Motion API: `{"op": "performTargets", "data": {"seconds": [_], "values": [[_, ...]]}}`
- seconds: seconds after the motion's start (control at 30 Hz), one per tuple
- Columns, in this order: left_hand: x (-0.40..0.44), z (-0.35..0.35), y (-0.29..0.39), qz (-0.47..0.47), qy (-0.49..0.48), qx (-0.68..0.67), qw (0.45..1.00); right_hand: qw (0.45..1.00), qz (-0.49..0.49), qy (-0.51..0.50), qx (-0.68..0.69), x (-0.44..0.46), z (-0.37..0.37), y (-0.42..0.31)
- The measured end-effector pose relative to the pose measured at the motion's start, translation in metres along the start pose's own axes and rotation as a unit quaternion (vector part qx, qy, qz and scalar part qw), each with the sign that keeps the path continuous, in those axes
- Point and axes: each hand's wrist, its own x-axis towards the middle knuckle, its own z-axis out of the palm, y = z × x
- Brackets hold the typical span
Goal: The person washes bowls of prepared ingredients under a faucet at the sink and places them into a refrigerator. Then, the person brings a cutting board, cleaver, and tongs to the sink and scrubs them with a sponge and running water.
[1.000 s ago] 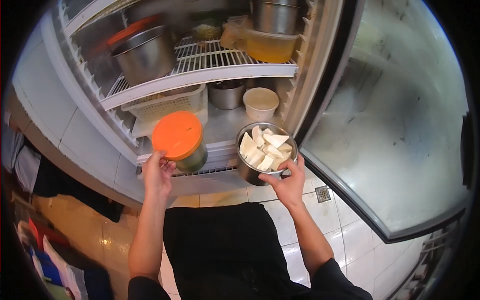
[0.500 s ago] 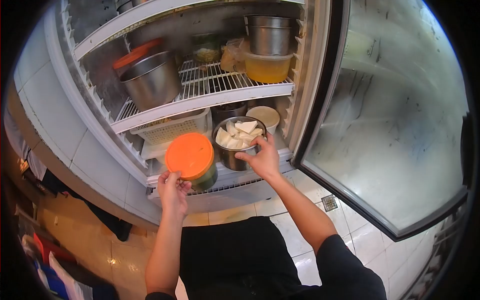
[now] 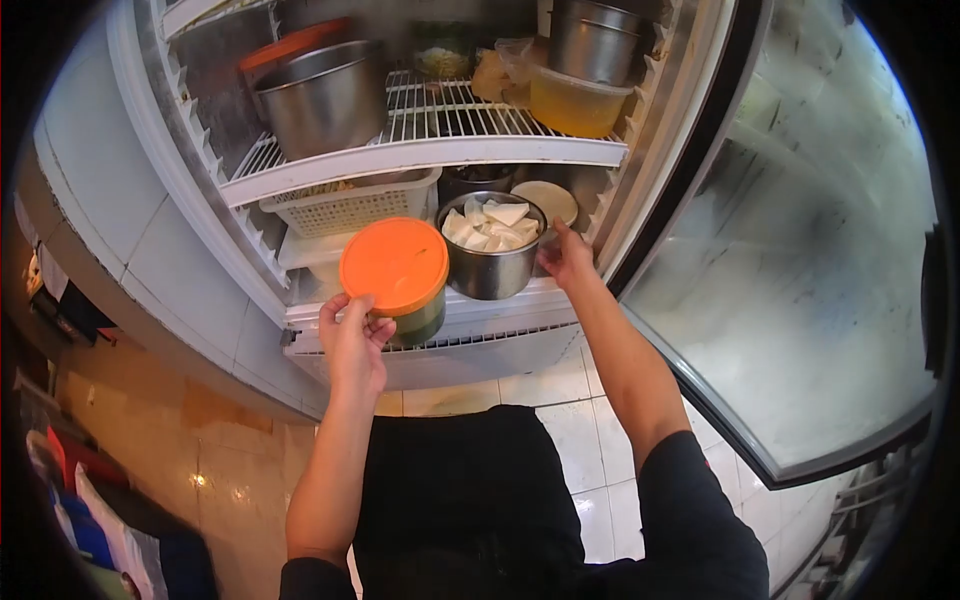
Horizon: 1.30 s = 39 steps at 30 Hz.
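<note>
My left hand grips the rim of a round container with an orange lid; greenish contents show through its side. The container is at the front edge of the fridge's bottom level. Beside it, a steel pot filled with white wedge-shaped pieces rests at the front of that level. At the pot's right side is my right hand, fingers partly curled and apart, not wrapped round the pot. Behind that hand stands a white lidded tub.
A white basket stands at the bottom left. The wire shelf above bears a large steel pot and a tub of yellow liquid. The glass door is open at right. A person's dark clothing shows at far left.
The pot of white pieces has moved left and into the fridge's bottom level. My right hand has come off its rim. My left hand still holds the orange-lidded container.
</note>
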Motion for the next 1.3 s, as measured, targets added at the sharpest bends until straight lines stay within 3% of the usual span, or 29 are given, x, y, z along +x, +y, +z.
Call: {"op": "performTargets", "data": {"seconds": [0.1,0.17,0.3,0.4,0.47,0.53,0.6,0.67,0.73,0.77,0.8,0.83,0.9,0.93,1.0,1.03,1.13,1.17,1.23,1.27,1.3], "values": [[0.0,0.0,0.002,-0.002,-0.006,-0.005,1.0,0.997,0.029,0.015,0.075,0.026,0.018,-0.005],[-0.002,0.0,0.002,-0.007,-0.005,-0.012,1.0,0.988,-0.043,0.041,0.141,0.036,0.033,-0.006],[-0.001,0.0,-0.002,-0.018,-0.002,-0.015,1.0,0.985,-0.109,0.028,0.131,0.055,0.044,-0.022],[-0.001,0.002,-0.001,-0.022,0.003,-0.022,1.0,0.986,-0.15,0.071,0.01,0.034,0.052,-0.027],[0.001,0.001,-0.003,-0.023,0.002,-0.021,1.0,0.954,-0.279,0.108,-0.003,0.018,0.061,-0.028],[0.004,0.001,-0.004,-0.021,0.0,-0.017,1.0,0.949,-0.296,0.1,-0.031,0.013,0.068,-0.031],[0.003,0.002,-0.003,-0.012,0.002,0.01,1.0,0.91,-0.384,0.044,-0.146,0.034,0.063,-0.036],[0.004,0.003,-0.003,-0.009,0.005,0.011,1.0,0.895,-0.389,-0.038,-0.216,0.034,0.061,-0.052],[0.003,0.003,-0.004,-0.016,0.004,0.016,1.0,0.851,-0.426,0.025,-0.306,0.044,0.075,-0.065],[0.003,0.003,-0.003,-0.009,0.004,0.025,1.0,0.58,-0.561,0.103,-0.582,0.06,0.073,-0.082],[0.004,0.002,-0.004,0.002,0.003,0.032,0.999,0.207,-0.601,0.152,-0.757,0.074,0.068,-0.1],[0.005,0.002,-0.005,0.003,0.004,0.029,1.0,0.205,-0.599,0.149,-0.76,0.08,0.072,-0.109],[0.004,0.003,-0.004,0.002,0.01,0.028,1.0,0.437,-0.583,0.128,-0.673,0.08,0.087,-0.119],[0.003,0.003,-0.004,0.001,0.013,0.03,0.999,0.434,-0.582,0.121,-0.677,0.074,0.091,-0.117],[0.004,0.002,-0.005,-0.009,0.015,0.029,0.999,0.332,-0.45,0.193,-0.807,0.062,0.092,-0.109],[0.005,0.001,-0.004,-0.009,0.011,0.027,1.0,0.324,-0.457,0.182,-0.808,0.051,0.093,-0.105],[0.003,0.001,-0.002,-0.013,0.016,0.026,0.999,0.585,-0.658,0.205,-0.428,0.009,0.08,-0.078],[0.004,-0.003,-0.005,-0.015,0.006,0.014,1.0,0.642,-0.691,0.127,-0.308,0.001,0.081,-0.07],[0.004,-0.007,-0.006,-0.011,0.012,0.01,1.0,0.718,-0.688,-0.013,-0.107,-0.011,0.089,-0.065],[0.004,-0.004,-0.007,-0.005,-0.001,0.012,1.0,0.718,-0.688,-0.003,-0.111,-0.001,0.088,-0.06],[0.005,-0.001,-0.008,-0.008,-0.014,0.017,1.0,0.792,-0.608,-0.033,-0.054,0.012,0.095,-0.057]]}}
